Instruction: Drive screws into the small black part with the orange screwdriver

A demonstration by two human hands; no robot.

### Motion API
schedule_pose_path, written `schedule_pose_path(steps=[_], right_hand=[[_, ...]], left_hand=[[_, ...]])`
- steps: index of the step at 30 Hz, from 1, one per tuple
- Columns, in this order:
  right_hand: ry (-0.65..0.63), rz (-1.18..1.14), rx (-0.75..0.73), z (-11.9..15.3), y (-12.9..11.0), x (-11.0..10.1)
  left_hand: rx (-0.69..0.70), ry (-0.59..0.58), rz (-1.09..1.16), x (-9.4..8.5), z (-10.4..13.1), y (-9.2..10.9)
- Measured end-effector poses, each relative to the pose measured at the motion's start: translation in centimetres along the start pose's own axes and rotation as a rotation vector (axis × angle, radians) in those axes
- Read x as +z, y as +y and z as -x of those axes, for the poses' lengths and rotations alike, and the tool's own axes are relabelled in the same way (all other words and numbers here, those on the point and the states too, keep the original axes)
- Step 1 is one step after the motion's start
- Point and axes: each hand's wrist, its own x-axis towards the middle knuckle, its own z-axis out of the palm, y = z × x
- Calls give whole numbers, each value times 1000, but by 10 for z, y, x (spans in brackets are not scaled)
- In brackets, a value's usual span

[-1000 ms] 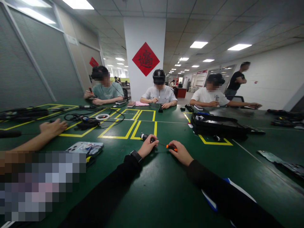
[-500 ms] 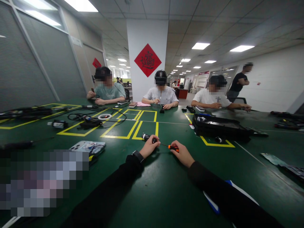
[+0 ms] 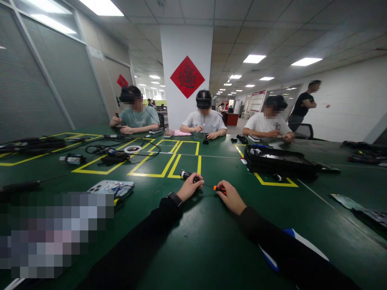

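Observation:
My left hand [image 3: 190,188] has its fingers closed round a small black cylindrical part with a white band [image 3: 185,174], held just above the green table [image 3: 208,249]. A screwdriver [image 3: 218,188] with an orange and black handle is gripped in my right hand [image 3: 232,197]. Its thin shaft points left and reaches the end of the black part by my left fingertips. Whether the tip touches a screw is too small to tell.
A black open case [image 3: 278,161] lies to the right, with a small black part [image 3: 278,177] in front. Cables [image 3: 113,155] and a white ring [image 3: 133,149] lie at the left. Clear bags [image 3: 111,187] are nearer. Three people sit across the table; another person stands behind.
Both hands keep nearly the same pose, the view having shifted slightly. The seated person at the right has drawn an outstretched hand inward.

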Motion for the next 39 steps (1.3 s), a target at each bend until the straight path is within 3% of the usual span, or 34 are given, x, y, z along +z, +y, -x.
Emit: schedule_pose_path(steps=[8,19,39], right_hand=[[18,120,96,1,-1,3],[12,24,-1,-3,0,9],[-18,21,2,-7,-1,8]], left_hand=[[-4,12,39,0,-1,-3],[-36,44,43,-1,0,-2],[-39,43,60,-2,2,0]])
